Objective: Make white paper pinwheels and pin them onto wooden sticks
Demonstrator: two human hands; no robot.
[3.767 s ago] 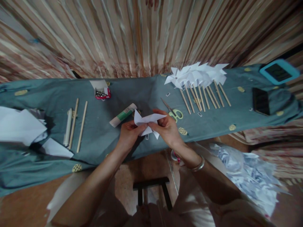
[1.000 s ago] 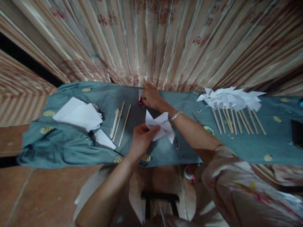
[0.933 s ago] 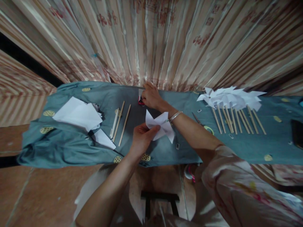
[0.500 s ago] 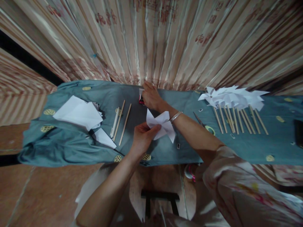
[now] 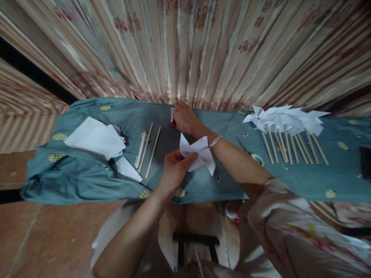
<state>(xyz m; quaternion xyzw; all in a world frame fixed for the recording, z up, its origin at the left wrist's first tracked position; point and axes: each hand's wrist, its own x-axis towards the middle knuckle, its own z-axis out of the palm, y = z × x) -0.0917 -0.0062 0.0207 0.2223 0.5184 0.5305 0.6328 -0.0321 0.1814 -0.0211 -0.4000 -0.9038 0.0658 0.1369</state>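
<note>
Pinched between the thumb and fingers of my left hand (image 5: pixel 177 166) is a white paper pinwheel (image 5: pixel 204 148), its folded blades spread over the cloth. Reaching past it, my right hand (image 5: pixel 185 117) is at the far edge of the table, its fingers bent down beside a small red and black box (image 5: pixel 173 122) with a white part. Whatever those fingertips hold is hidden behind the hand. Left of my hands lie two wooden sticks (image 5: pixel 153 152) and a white pen (image 5: pixel 140 150).
A stack of white paper (image 5: pixel 92 137) lies at the left, with a folded piece (image 5: pixel 127 170) below it. Scissors (image 5: pixel 256 158) lie right of my forearm. Several finished pinwheels (image 5: pixel 290 117) on sticks line the right side. A curtain (image 5: pixel 185 58) hangs behind the cloth-covered table (image 5: pixel 226 189).
Almost nothing differs. Both hands stay in place, the left with the pinwheel and the right by the small box; the view shifts very slightly.
</note>
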